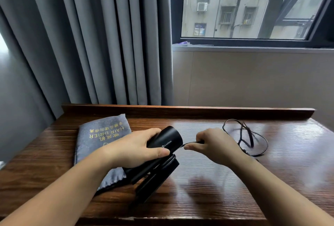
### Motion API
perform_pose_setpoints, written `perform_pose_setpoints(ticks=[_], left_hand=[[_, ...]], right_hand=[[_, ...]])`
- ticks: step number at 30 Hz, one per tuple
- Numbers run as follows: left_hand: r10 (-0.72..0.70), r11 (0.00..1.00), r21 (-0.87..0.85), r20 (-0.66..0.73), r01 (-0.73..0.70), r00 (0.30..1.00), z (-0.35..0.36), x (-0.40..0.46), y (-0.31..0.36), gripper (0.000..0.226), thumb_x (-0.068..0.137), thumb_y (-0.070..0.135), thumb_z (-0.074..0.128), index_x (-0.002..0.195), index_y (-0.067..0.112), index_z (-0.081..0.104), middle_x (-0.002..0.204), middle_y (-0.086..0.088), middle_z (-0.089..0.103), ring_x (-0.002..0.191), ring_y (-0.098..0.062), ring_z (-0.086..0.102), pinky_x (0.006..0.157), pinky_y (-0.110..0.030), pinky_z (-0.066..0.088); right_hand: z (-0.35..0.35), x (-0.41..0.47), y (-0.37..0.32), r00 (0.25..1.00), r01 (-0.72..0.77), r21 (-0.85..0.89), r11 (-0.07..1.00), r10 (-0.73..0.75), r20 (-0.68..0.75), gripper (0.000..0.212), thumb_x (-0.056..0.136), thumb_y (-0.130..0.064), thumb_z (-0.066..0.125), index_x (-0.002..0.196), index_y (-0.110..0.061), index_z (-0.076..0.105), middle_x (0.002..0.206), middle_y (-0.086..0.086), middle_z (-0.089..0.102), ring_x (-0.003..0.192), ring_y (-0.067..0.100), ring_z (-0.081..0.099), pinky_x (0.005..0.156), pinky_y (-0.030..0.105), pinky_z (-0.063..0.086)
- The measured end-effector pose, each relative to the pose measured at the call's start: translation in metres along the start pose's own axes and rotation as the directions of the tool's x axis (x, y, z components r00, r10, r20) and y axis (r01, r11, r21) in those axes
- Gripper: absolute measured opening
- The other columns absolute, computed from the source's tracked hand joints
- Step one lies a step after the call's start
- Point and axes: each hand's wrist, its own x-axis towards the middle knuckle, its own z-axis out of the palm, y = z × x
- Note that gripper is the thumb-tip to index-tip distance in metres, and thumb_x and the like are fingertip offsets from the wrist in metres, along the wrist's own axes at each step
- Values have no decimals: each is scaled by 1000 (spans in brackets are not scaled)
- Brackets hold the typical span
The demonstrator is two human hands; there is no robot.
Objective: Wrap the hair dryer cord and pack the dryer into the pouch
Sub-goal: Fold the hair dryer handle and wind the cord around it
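A black hair dryer (165, 140) is held above a dark wooden desk (226, 180) by the left hand (132, 150). The fingers of that hand are curled over the barrel from the far side and the thumb is laid along the near side, so the barrel is gripped firmly. The barrel mouth is pointed up and to the right, and a white maker's mark is seen on its side. The folded handle is seen below the hand, angled down toward the near edge of the desk.

The cord (245, 136) is pinched by the right hand (215, 146), just beside the barrel mouth. The fingers are curled round the cord, and a short taut length is seen between this hand and the dryer. The remainder of the cord is laid in loose loops on the desk to the right of the right hand; part of it is blurred.

A grey fabric pouch (101, 139), printed with gold lettering, is laid flat on the left part of the desk. It lies partly under the left forearm and the dryer handle.

Grey curtains (101, 36) are hung behind the desk on the left, and a window (251, 7) is set in the wall on the right.
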Motion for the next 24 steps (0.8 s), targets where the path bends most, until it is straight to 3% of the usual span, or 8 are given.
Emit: perform_pose_setpoints(ticks=[5,9,12,14,19,21,24], left_hand=[[-21,982,185,-138,46,990,3,12,-2,49,80,66,59,118,39,47,103,13,62,94,-10,62,85,-36,53],[-61,975,182,-333,127,941,12,20,-7,65,80,70,53,132,35,36,113,7,55,101,-20,60,86,-44,53],[-60,991,80,-478,111,876,18,25,-7,58,82,66,55,129,36,37,111,6,56,99,-24,60,84,-45,53],[-76,997,-58,-564,53,823,22,30,-7,50,83,61,57,124,38,41,110,7,59,100,-22,60,83,-41,50],[-230,936,-349,-690,-37,686,31,38,-1,57,88,51,61,137,28,43,117,3,64,105,-20,59,84,-30,42],[-254,904,-413,-728,-112,637,33,40,1,57,89,48,63,137,24,44,117,3,66,103,-17,60,84,-27,42],[-288,877,-452,-768,-165,572,37,42,2,55,89,44,64,135,24,43,116,2,65,104,-18,61,88,-32,47]], right_hand=[[-7,0,-13,999,-17,125,992,22,-33,50,91,-56,53,60,-17,51,53,-1,50,54,12,45,49,31,29],[-17,-8,-33,998,-19,464,886,-11,60,32,100,-29,47,77,-17,67,53,-7,51,45,3,43,45,18,31],[-21,-16,-49,980,-88,708,701,-67,188,29,100,-13,37,99,-10,66,60,0,59,48,13,41,41,17,30],[-17,-20,-58,974,-79,794,603,-124,190,30,98,-3,33,110,-8,60,69,7,62,50,17,41,42,20,31],[1,-28,-68,977,-20,906,423,-186,108,28,101,2,28,114,-4,52,95,9,70,70,23,58,67,31,49],[7,-29,-66,989,-3,865,501,-125,75,26,102,-3,31,108,-11,56,101,5,72,77,20,64,74,34,52],[10,-35,-66,998,55,612,789,-52,-23,21,103,-19,35,99,-30,52,99,-8,69,78,9,65,70,25,50]])
